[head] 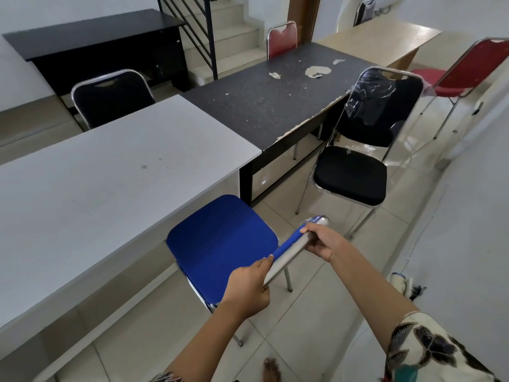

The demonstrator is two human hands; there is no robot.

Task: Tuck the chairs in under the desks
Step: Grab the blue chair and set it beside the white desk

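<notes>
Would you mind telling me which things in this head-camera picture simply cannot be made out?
- Blue chair: its front legs are hidden under its own seat and the white desk; the backrest is seen edge-on, gripped by the left hand and right hand.
- Red chair behind the dark desk: only its backrest shows above the desktop.
- Small items on the floor at right: too small to identify.
- The foot: cut off by the bottom edge.

No readable text, labels, brands, numbers or signs anywhere: none on the desks, the chairs, the walls or the floor.
</notes>
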